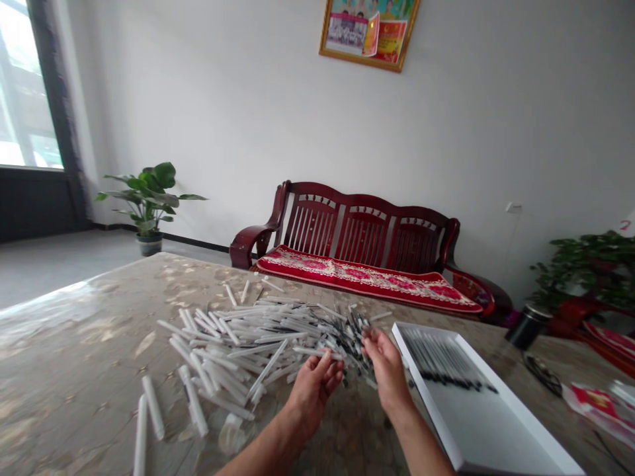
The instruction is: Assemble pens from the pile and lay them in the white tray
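Observation:
My left hand (317, 382) is closed on a white pen barrel (306, 351), which sticks out to the left between thumb and fingers. To its right, my right hand (384, 360) has its fingers pinched together at the edge of a heap of black pen parts (351, 328). What it holds, if anything, is too small and dark to make out. A big loose pile of white pen barrels (243, 330) spreads over the table beyond and left of my hands. Right of my right hand lies a shallow white box (426, 411) with a row of clear, black-ended pens (441, 357) in its far part.
A patterned cover lies over the table (89, 370). Near the right edge are a black cylinder (528, 327), a dark cable (543, 375) and a red-and-white packet (600, 406). Behind the table stands a wooden bench (367, 231); a potted plant (149, 198) is at the left.

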A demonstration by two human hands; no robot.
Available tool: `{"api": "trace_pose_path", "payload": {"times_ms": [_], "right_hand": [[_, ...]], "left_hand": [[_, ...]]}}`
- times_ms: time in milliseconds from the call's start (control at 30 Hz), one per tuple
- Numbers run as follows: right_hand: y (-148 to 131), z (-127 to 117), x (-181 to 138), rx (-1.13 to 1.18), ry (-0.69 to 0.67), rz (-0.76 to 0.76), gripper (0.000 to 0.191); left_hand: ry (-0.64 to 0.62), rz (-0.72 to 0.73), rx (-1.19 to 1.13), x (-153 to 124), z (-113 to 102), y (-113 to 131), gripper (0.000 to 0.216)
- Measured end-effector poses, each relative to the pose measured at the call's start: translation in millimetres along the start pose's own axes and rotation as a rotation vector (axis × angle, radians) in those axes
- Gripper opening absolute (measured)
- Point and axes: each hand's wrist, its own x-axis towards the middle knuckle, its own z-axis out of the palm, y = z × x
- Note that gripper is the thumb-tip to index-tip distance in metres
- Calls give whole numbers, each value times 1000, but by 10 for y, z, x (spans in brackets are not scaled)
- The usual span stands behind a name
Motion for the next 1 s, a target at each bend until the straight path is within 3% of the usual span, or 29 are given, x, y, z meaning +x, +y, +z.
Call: {"api": "trace_pose_path", "payload": {"times_ms": [167,333,467,600,800,1000], "right_hand": [[245,-370,23,-661,-85,-82,14],[382,-266,-158,-1084,-152,-186,11],[333,-171,-177,-1235,-196,-245,9],[328,-172,-151,-1100,-170,-254,12],[416,-141,-181,-451,-104,-99,18],[327,-57,-266,-309,-44,-106,18]], "left_hand": [[32,-6,-53,44,26,21,13],[41,-24,-65,56,0,-15,13],[51,-20,-48,81,-16,-1,13],[56,-16,-26,81,-18,-10,14],[65,-8,11,61,-2,-16,15],[47,-3,43,71,-31,-37,13]]}}
